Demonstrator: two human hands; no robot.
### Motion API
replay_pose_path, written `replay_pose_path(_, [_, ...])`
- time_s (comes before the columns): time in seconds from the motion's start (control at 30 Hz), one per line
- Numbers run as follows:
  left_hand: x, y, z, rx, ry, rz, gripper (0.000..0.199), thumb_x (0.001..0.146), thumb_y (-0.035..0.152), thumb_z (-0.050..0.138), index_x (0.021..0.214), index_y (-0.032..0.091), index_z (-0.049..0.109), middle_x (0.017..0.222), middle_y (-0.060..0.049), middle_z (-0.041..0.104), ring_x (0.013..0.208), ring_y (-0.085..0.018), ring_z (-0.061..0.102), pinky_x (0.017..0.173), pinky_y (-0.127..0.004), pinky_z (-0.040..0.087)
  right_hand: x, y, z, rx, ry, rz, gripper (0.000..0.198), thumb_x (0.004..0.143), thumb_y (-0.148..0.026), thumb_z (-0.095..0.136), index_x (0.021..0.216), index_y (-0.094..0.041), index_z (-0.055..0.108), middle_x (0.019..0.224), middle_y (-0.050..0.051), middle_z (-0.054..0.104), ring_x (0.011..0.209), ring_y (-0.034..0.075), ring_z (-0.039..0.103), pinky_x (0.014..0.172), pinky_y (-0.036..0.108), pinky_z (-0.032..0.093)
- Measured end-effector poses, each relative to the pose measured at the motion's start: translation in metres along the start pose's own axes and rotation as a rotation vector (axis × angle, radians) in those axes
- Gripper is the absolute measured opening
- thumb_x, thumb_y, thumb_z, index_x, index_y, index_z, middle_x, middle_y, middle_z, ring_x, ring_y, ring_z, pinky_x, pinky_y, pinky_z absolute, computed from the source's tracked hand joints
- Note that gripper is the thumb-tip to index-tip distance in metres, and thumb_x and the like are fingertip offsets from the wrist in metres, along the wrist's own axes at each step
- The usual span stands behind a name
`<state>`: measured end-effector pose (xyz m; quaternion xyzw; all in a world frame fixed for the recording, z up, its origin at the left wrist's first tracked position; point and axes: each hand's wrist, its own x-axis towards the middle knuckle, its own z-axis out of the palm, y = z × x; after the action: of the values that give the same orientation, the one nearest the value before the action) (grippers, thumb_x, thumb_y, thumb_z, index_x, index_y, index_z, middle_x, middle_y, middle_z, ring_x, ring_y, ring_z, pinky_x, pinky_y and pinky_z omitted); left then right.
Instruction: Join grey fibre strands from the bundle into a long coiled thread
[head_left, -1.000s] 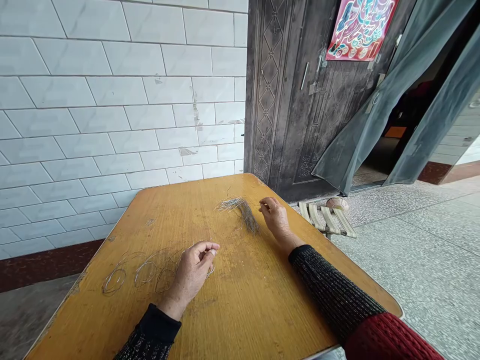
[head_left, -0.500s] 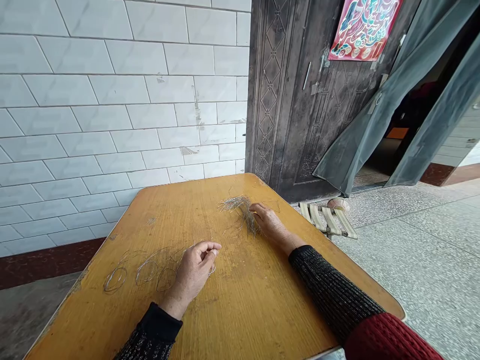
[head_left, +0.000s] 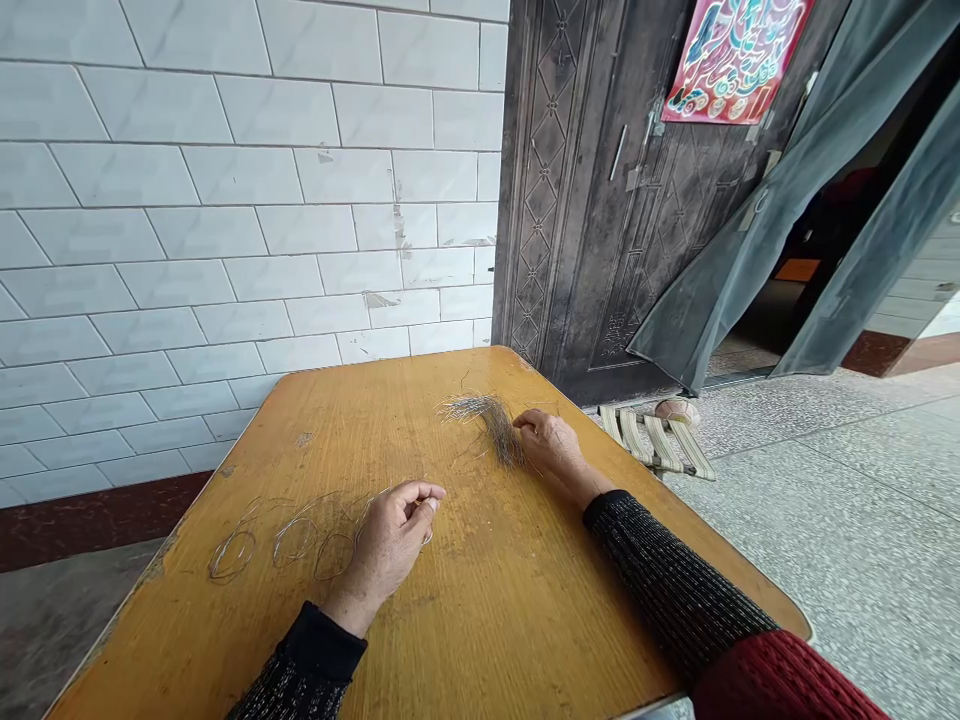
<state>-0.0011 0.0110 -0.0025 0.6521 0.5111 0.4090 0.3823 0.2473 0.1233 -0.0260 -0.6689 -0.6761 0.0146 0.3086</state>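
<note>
Near the middle of the table, my left hand [head_left: 394, 535] is closed, thumb against forefinger, on a thin wire whose curved end peeks out under the fingers. Several wire loops [head_left: 232, 555] lie on the tabletop to its left, the closest partly behind the hand. A bent bundle of thin grey wires [head_left: 491, 420] rests farther back. Just to the right of that bundle, my right hand [head_left: 553, 445] has its fingers curled together; what they pinch, if anything, is too fine to make out.
The worn wooden table [head_left: 480, 620] stands against a white tiled wall [head_left: 247, 230]. A dark carved door [head_left: 577, 250] with a red poster is behind it. To the right are a low strap stool [head_left: 660, 440] and a grey curtain [head_left: 720, 280].
My right hand has shifted slightly right, off the wire bundle it was touching. My left hand has stayed nearly still.
</note>
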Motion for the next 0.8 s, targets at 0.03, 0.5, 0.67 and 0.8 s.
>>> replay_pose_path(0.03, [0.000, -0.001, 0.000, 0.004, -0.005, 0.003, 0.025, 0.076, 0.034, 0.047, 0.084, 0.015, 0.061, 0.049, 0.005, 0.042, 0.044, -0.009, 0.040, 0.043, -0.020, 0.031, 0.002, -0.001, -0.002, -0.008, 0.003, 0.022, 0.029, 0.080, -0.018, 0.041, 0.092, -0.024, 0.067, 0.095, 0.002, 0.068, 0.086, 0.019, 0.061, 0.067, 0.024, 0.041])
replay_pose_path(0.5, [0.000, -0.006, 0.001, 0.040, -0.012, -0.003, 0.025, 0.076, 0.034, 0.046, 0.083, 0.017, 0.062, 0.052, 0.004, 0.045, 0.047, -0.011, 0.043, 0.045, -0.021, 0.033, 0.059, -0.014, 0.013, -0.131, -0.115, -0.022, 0.023, 0.078, -0.024, 0.053, 0.095, -0.027, 0.068, 0.104, 0.007, 0.065, 0.093, 0.022, 0.060, 0.072, 0.028, 0.042])
replay_pose_path(0.67, [0.000, -0.007, 0.002, 0.033, 0.001, -0.001, 0.024, 0.076, 0.032, 0.046, 0.082, 0.017, 0.063, 0.052, 0.003, 0.046, 0.047, -0.011, 0.043, 0.045, -0.021, 0.033, 0.064, -0.019, 0.018, -0.121, -0.136, -0.006, 0.018, 0.074, -0.019, 0.054, 0.082, -0.024, 0.070, 0.091, 0.008, 0.068, 0.086, 0.022, 0.062, 0.069, 0.027, 0.042])
replay_pose_path(0.8, [0.001, -0.012, 0.003, 0.041, -0.007, 0.023, 0.025, 0.077, 0.033, 0.046, 0.083, 0.016, 0.063, 0.053, 0.002, 0.047, 0.047, -0.011, 0.041, 0.045, -0.021, 0.032, 0.067, -0.021, 0.014, -0.062, -0.104, 0.044, 0.020, 0.073, -0.020, 0.051, 0.080, -0.021, 0.070, 0.083, 0.008, 0.068, 0.079, 0.021, 0.062, 0.064, 0.026, 0.042])
